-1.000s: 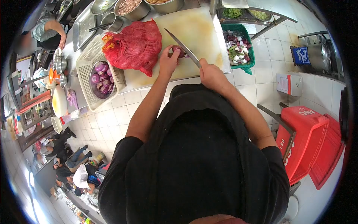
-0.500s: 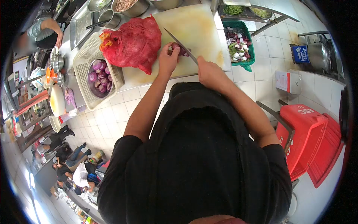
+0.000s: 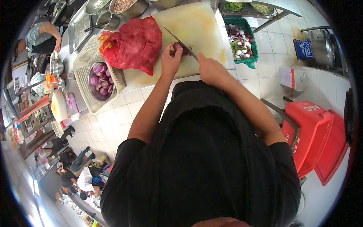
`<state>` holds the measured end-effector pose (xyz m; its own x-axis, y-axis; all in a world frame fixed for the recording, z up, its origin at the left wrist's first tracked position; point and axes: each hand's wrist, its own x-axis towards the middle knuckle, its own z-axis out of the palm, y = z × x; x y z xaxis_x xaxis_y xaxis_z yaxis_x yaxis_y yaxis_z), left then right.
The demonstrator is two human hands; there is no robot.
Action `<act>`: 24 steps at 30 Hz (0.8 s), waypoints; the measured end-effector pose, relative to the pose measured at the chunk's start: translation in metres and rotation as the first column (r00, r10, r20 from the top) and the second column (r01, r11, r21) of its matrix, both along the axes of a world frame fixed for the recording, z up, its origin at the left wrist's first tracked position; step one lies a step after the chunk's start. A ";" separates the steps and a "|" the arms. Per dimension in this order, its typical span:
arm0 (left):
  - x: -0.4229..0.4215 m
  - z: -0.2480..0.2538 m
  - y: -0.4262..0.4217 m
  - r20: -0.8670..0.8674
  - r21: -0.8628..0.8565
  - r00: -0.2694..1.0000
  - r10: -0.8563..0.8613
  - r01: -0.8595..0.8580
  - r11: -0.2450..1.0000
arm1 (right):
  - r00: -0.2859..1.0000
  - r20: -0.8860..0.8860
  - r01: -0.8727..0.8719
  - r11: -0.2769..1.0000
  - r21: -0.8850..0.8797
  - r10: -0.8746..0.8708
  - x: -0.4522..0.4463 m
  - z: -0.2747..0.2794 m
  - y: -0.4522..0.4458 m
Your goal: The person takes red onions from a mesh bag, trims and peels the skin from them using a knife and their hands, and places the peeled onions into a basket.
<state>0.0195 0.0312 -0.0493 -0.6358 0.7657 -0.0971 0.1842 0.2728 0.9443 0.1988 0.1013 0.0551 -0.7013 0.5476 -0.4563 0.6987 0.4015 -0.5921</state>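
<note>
My left hand is closed around a red onion on the white cutting board. In my right hand is the handle of a long kitchen knife. Its blade slants up and to the left, beside or against the onion; whether it has cut in I cannot tell. A bit of purple onion skin shows just right of the blade. Left of my hands a red mesh bag full of onions lies on the board. Beyond it several peeled onions sit in a bowl inside a cream plastic basket.
Right of the board a green-lined crate holds onion trimmings. Metal pots and a bowl of chopped food stand along the back. A red bin is at the right. Another person stands at the far left, and several people are farther back.
The whole view has shifted slightly. My hands stay at the onion with the knife in nearly the same place. The person at the far left has moved a little.
</note>
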 end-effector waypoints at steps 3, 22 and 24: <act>0.003 0.004 0.000 0.093 -0.041 0.995 0.030 -0.026 0.999 | 1.000 -0.024 -0.016 1.000 0.009 0.016 0.006 0.000 -0.004; 0.010 0.003 0.004 0.085 -0.014 0.993 0.080 -0.079 0.997 | 0.969 -0.245 0.065 0.995 0.079 -0.044 -0.013 -0.078 0.005; 0.015 0.005 0.006 -0.035 -0.052 0.995 0.093 -0.095 0.994 | 0.975 -0.217 0.058 0.996 0.068 -0.042 -0.011 -0.073 0.005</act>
